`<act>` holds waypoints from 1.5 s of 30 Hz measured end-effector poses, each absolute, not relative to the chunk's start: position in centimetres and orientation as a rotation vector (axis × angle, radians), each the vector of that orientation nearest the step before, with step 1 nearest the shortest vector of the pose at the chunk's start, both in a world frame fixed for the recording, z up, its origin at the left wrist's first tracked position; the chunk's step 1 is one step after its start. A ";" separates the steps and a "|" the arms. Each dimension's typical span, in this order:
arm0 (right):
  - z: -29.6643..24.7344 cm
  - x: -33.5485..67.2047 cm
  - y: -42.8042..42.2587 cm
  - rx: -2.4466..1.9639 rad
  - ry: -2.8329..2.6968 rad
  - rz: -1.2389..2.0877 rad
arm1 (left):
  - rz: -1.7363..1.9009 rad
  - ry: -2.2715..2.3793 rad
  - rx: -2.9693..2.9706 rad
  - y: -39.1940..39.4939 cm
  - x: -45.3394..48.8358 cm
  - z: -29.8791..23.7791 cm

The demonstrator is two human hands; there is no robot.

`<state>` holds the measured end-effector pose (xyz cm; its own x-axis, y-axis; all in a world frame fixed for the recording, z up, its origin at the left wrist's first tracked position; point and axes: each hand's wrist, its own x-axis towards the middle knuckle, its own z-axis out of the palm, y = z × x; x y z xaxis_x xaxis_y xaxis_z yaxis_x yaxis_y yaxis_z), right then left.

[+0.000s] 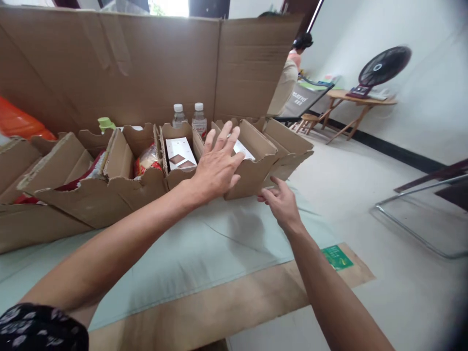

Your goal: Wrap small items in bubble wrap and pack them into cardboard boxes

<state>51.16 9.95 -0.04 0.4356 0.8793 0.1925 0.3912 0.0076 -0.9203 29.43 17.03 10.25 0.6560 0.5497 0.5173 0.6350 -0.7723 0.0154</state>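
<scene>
My left hand point(218, 163) lies open with fingers spread over the front edge of a small cardboard box point(252, 168), touching its rim. Inside that box a white carton point(243, 148) shows past my fingers. My right hand point(280, 202) rests against the box's lower right side, fingers loosely stretched, holding nothing. The neighbouring box point(175, 178) holds a white carton with brown squares point(180, 153). Two water bottles point(189, 119) stand behind these boxes.
More open cardboard boxes point(91, 190) with red snack packets stand to the left on a pale green mat point(190, 253). A tall cardboard sheet point(146, 63) stands behind. A person point(290, 78), a folding table with a fan point(383, 68) and a metal chair frame point(420, 219) are at right.
</scene>
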 end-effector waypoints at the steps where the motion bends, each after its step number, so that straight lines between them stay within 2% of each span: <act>1: -0.1 51.1 10.5 -1.589 -1.168 0.577 | -0.728 -0.983 -2.712 17.5 30.0 10.1; 9: -1.5 48.1 11.2 -1.502 -1.290 0.601 | -0.862 -0.988 -2.563 17.4 24.8 9.0; 16: 1.1 57.6 12.0 -1.488 -0.791 0.235 | -0.798 -0.911 -2.543 16.0 26.7 10.0; 22: 4.0 61.5 18.5 -1.509 -0.895 0.641 | -0.413 -1.041 -2.614 18.4 29.3 10.7; 28: 2.0 59.7 20.0 -1.401 -1.112 1.028 | -0.394 -1.173 -2.513 17.2 29.0 10.5; 35: 0.9 59.2 21.9 -1.439 -0.902 0.665 | -0.314 -1.169 -2.415 17.9 29.1 10.0; 39: 2.4 60.2 21.0 -1.319 -1.044 0.481 | -0.323 -1.090 -2.442 18.8 29.1 9.7; 45: 3.7 59.7 20.0 -1.364 -1.315 0.705 | -0.155 -0.943 -2.507 20.2 28.5 10.4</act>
